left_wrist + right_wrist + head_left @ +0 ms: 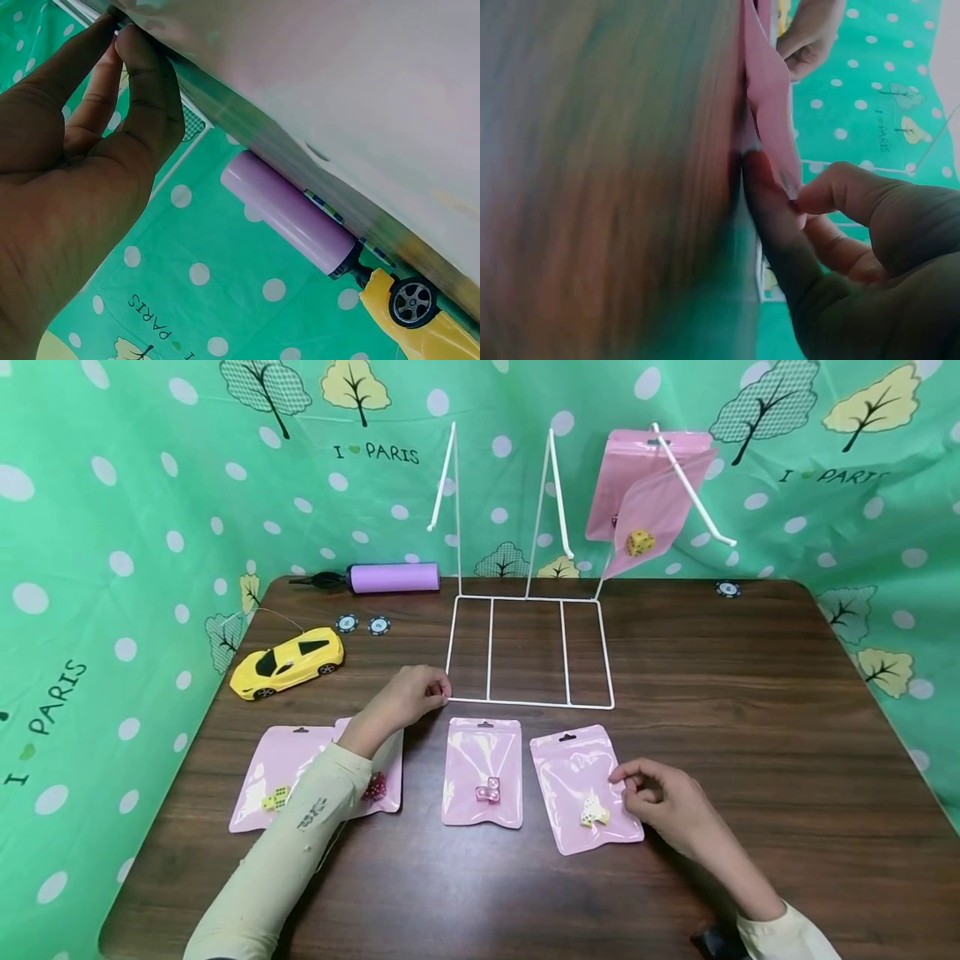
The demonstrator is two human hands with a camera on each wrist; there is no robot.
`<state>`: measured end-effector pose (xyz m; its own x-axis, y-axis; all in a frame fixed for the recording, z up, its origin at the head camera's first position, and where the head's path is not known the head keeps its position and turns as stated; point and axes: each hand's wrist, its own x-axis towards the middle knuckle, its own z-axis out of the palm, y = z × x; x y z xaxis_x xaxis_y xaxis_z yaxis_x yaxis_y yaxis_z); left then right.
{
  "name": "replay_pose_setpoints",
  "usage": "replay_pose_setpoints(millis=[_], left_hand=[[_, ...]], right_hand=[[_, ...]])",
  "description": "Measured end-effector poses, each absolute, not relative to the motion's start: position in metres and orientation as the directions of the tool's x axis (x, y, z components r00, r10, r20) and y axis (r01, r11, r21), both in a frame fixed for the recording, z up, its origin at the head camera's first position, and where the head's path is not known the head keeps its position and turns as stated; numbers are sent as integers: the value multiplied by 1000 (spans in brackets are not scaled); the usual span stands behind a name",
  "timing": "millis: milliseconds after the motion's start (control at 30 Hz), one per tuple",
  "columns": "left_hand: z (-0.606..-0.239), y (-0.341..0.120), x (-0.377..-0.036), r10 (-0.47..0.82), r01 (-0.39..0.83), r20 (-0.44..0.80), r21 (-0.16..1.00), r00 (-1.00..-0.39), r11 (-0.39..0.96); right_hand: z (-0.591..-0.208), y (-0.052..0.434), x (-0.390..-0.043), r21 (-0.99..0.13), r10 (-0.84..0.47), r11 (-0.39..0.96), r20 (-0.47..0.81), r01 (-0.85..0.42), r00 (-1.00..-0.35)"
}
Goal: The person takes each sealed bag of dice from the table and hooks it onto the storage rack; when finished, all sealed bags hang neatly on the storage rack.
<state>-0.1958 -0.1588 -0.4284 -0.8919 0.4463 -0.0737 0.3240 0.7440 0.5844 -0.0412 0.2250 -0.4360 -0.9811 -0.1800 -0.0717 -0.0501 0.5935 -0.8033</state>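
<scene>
Straight ahead of me on the green cloth (495,468), it's "I PARIS" lettering (375,453), a little heart after the I! Same words over on my right, creased at the end, and again down my left side, climbing the cloth at a slant. My left wrist view catches PARIS askew; my right wrist view has it sideways. On my left sleeve (270,868), a dark print (312,812) I can't make out. Round chips (379,626) carry centre marks, too small to read!
</scene>
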Motion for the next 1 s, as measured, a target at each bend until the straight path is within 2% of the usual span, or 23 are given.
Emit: replay_pose_setpoints(millis=[233, 367, 567, 800, 1000], left_hand=[[-427, -158, -198, 448, 323, -76, 587, -891, 742], [-426, -158, -198, 445, 309, -95, 591, -890, 745], [-426, -158, -198, 439, 289, -112, 605, -891, 742], [-427, -158, -195, 427, 274, -121, 605, -896, 748], [-426, -157, -193, 435, 287, -114, 600, -893, 747]], right_hand=[[-436, 220, -41, -890, -190, 446, 11, -96, -982], [-431, 219, -42, -917, -192, 363, 97, -163, -977], [-415, 219, -48, -917, -174, 284, 238, -280, -955], [-389, 213, -56, -884, -98, 291, 352, -365, -931], [-373, 208, -61, -894, -80, 166, 409, -417, -909]])
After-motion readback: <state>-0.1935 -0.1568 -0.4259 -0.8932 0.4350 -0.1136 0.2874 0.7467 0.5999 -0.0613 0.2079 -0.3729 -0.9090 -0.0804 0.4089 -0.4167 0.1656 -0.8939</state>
